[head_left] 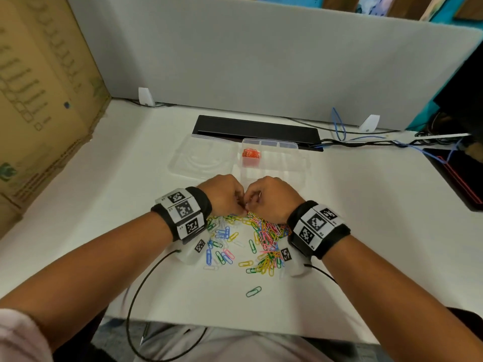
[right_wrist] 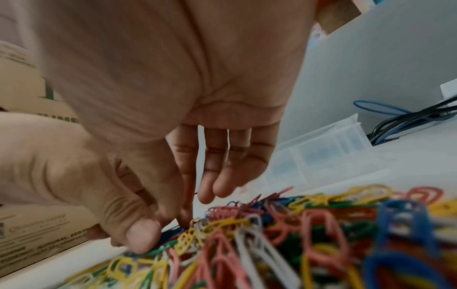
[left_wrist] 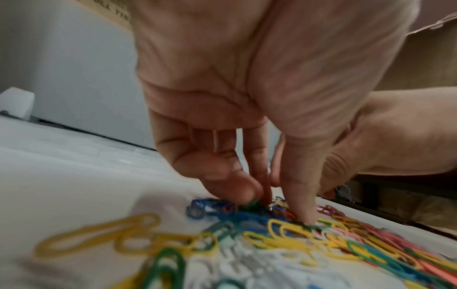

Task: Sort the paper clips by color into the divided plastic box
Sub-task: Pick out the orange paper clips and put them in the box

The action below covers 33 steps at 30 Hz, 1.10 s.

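A tangled pile of coloured paper clips (head_left: 264, 239) lies on the white table in front of me. My left hand (head_left: 230, 197) and right hand (head_left: 266, 197) meet, fingers curled, at the pile's far edge. In the left wrist view the left hand (left_wrist: 247, 195) pinches a green clip (left_wrist: 252, 204) between forefinger and thumb. The right hand (right_wrist: 183, 215) pinches a clip at the pile's top with thumb and forefinger; its colour is hidden, and the other fingers hang loose. Beyond the hands stands the clear divided box (head_left: 300, 163), with red clips (head_left: 250, 154) in one far compartment.
The box's clear lid (head_left: 201, 155) lies open to the left. One green clip (head_left: 253, 291) sits alone near the table's front edge. Behind the box are a black bar (head_left: 256, 128) and cables (head_left: 366, 142). A cardboard box (head_left: 39, 100) stands at the left.
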Tool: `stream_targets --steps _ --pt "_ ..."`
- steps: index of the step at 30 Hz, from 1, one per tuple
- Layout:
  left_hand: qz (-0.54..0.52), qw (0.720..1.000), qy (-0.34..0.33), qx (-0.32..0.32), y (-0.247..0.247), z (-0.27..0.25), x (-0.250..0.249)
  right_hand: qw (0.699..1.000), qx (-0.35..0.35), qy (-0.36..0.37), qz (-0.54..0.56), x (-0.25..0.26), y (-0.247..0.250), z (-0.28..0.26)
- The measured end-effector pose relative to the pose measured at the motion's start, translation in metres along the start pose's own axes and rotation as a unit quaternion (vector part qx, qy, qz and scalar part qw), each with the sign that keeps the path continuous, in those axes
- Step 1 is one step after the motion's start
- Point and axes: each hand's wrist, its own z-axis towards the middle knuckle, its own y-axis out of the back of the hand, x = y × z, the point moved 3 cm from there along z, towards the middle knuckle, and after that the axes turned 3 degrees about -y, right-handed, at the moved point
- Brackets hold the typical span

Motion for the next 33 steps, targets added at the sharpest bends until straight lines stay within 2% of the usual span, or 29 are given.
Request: stream_targets --steps 3,6,11,15,18,21,23,25,29,31,33 --pt "0.026 1.0 0.006 0.006 0.0 0.0 0.01 0.997 0.048 -0.012 -0.056 -0.007 -0.002 0.003" --pt "0.011 1.0 0.001 0.012 0.002 -0.003 0.02 0.995 0.068 -0.026 -0.068 -0.015 0.002 0.0" --pt "-0.021 0.999 -0.025 -0.012 0.006 -0.003 0.013 0.998 0.033 -0.027 -0.046 -0.007 0.008 0.002" --pt "0.06 0.998 -0.016 0.022 -0.001 0.0 0.004 0.996 0.042 -0.041 -0.071 0.0 -0.003 0.009" --pt "0.093 0.995 -0.025 0.023 -0.002 0.0 0.003 0.994 0.044 -0.037 -0.087 -0.003 -0.005 0.009" --pt "0.011 0.999 -0.035 -0.004 0.003 -0.003 0.007 0.997 0.043 -0.028 -0.06 -0.012 -0.002 0.006" --pt "-0.097 0.994 -0.028 -0.033 0.009 -0.004 0.01 0.999 0.036 -0.024 -0.013 -0.021 0.0 0.005" --pt "-0.221 0.974 -0.013 -0.046 0.011 -0.005 0.01 0.998 0.028 -0.026 0.049 -0.027 0.004 0.003" --pt "-0.388 0.921 0.032 -0.022 0.005 -0.005 0.003 0.984 -0.001 -0.035 0.174 -0.032 0.012 0.001" --pt "-0.433 0.901 0.038 -0.018 0.001 -0.005 0.0 0.976 -0.002 -0.046 0.213 -0.031 0.016 0.001" --pt "-0.445 0.894 0.036 -0.035 -0.003 -0.004 -0.001 0.967 0.012 -0.065 0.245 -0.028 0.016 0.001"
